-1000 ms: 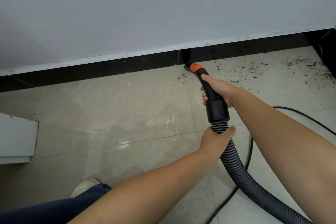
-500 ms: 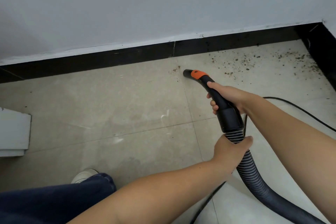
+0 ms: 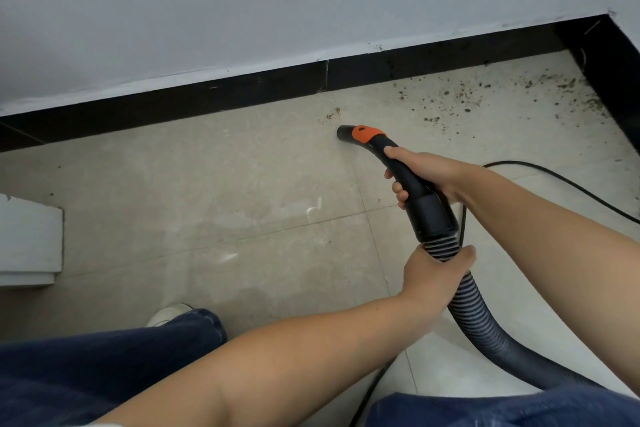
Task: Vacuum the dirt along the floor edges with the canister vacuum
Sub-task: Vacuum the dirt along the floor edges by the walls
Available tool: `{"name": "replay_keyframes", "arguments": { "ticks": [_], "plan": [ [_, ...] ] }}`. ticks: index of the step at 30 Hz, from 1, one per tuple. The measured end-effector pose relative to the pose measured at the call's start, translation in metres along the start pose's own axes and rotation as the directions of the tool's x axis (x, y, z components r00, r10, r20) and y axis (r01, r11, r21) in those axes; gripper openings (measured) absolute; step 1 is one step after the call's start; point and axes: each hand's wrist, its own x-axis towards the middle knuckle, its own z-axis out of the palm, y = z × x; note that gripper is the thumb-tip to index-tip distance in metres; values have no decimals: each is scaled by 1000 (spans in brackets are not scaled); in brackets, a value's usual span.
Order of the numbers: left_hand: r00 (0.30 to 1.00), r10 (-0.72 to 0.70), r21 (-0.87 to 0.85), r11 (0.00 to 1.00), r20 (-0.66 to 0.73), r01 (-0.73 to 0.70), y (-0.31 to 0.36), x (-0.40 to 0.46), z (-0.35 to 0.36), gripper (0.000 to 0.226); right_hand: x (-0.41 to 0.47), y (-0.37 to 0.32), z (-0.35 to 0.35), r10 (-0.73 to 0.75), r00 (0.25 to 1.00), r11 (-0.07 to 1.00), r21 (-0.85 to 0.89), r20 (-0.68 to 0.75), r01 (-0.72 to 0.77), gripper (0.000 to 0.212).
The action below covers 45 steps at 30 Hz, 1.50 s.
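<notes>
I am seeing the curved black vacuum handle with its orange collar (image 3: pixel 388 156), clasped by my right hand (image 3: pixel 420 172) while my left hand (image 3: pixel 433 276) is gripping the ribbed grey hose (image 3: pixel 485 322), now pulled farther back from the black skirting board (image 3: pixel 242 94), its mouth just short of the small dirt patch (image 3: pixel 330 114).

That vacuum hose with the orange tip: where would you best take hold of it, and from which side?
Take the vacuum hose by its rigid black curved handle behind the orange collar, coming from above and the right, as the right hand does. The left hand steadies the ribbed part below the cuff. The bend fits a palm; the ribbed part flexes.
</notes>
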Motion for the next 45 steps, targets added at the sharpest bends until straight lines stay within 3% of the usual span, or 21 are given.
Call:
{"name": "replay_keyframes", "arguments": {
  "ticks": [9, 18, 25, 28, 33, 41, 45],
  "plan": [
    [997, -19, 62, 998, -80, 24, 4, 13, -19, 16, 12, -3, 5, -63, 997, 993, 94, -44, 67, 41],
    [993, 2, -14, 1000, -114, -3, 28, 25, -31, 30, 25, -34, 20, -78, 995, 997, 13, -63, 79, 41],
    [993, -64, -27, 998, -100, 62, 7, 18, -17, 17, 20, -20, 26, -63, 998, 991, -119, 19, 65, 41],
    [990, -62, -58, 997, -129, 55, 7, 19, -21, 22, 23, -22, 33, -96, 995, 986, -140, 4, 96, 41],
    [993, -46, -39, 998, -105, 42, 13, 24, -33, 25, 25, -21, 26, -156, 981, 988, -1, -117, 157, 40],
    [994, -105, 212, 973, 41, 94, -28, 8, -27, 30, -1, 57, -4, -102, 886, 938, 253, -451, 237, 38],
    [989, -121, 307, 948, 82, 90, -41, -3, -25, 39, -16, 80, -10, -72, 876, 906, 336, -478, 258, 37]
  ]
}}
